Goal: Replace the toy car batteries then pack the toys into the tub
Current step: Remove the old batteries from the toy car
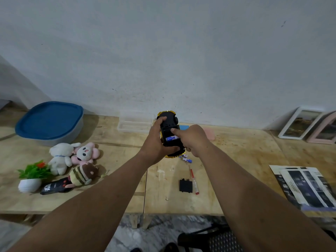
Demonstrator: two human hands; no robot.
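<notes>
My left hand [154,140] grips a gold toy car [168,119] held upside down above the table, its black underside facing me. A blue battery [171,138] lies in the open battery bay. My right hand [192,138] has its index finger stretched onto the bay just above that battery, other fingers curled. Loose blue batteries [186,158] lie on the table under the car. The black battery cover [185,185] and a red-handled screwdriver [193,180] lie nearer me. The tub [51,122], grey with a blue lid on, stands at the back left.
Three plush toys [76,160], a small potted fake plant [32,177] and a black remote [54,187] lie at the left. A clear plastic box [134,123] sits by the wall. Picture frames [307,124] lean at the right; magazines [307,186] lie at the right front edge.
</notes>
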